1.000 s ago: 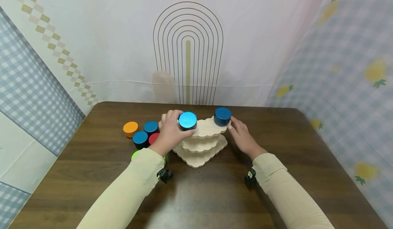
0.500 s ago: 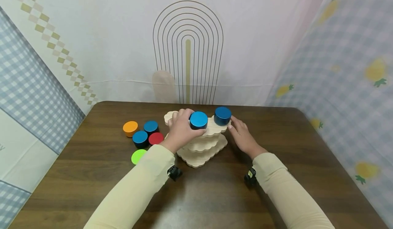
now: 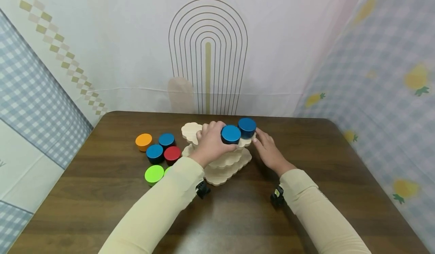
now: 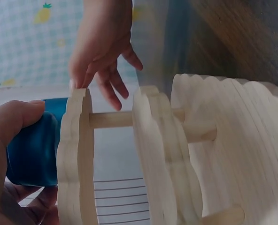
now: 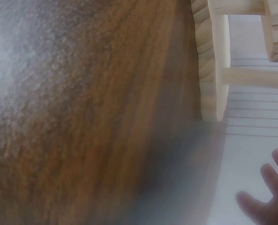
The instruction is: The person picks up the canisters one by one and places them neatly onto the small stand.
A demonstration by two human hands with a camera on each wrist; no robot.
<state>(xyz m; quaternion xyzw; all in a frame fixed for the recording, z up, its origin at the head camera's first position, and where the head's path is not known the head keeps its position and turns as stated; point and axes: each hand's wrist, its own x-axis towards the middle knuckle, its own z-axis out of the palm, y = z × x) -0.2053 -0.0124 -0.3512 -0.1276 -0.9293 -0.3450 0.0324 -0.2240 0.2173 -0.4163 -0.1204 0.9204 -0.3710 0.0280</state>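
A tiered wooden stand with scalloped shelves stands on the table; the left wrist view shows dowels between its shelves. My left hand grips a blue cylinder at the top shelf, thumb on the near side and fingers behind. Right beside it, a second blue cylinder sits at the top shelf's right end. My right hand is at that end with its fingertips by the shelf edge, fingers loosely extended; in the right wrist view its fingers are spread.
Left of the stand on the brown table are an orange cylinder, two blue ones, a red one and a green one, with another green one partly behind my left sleeve. A patterned cloth hangs behind.
My left hand has moved right along the top shelf with its blue cylinder, closer to the other blue one. More of the shelf's left end shows. My right hand has stayed in place.
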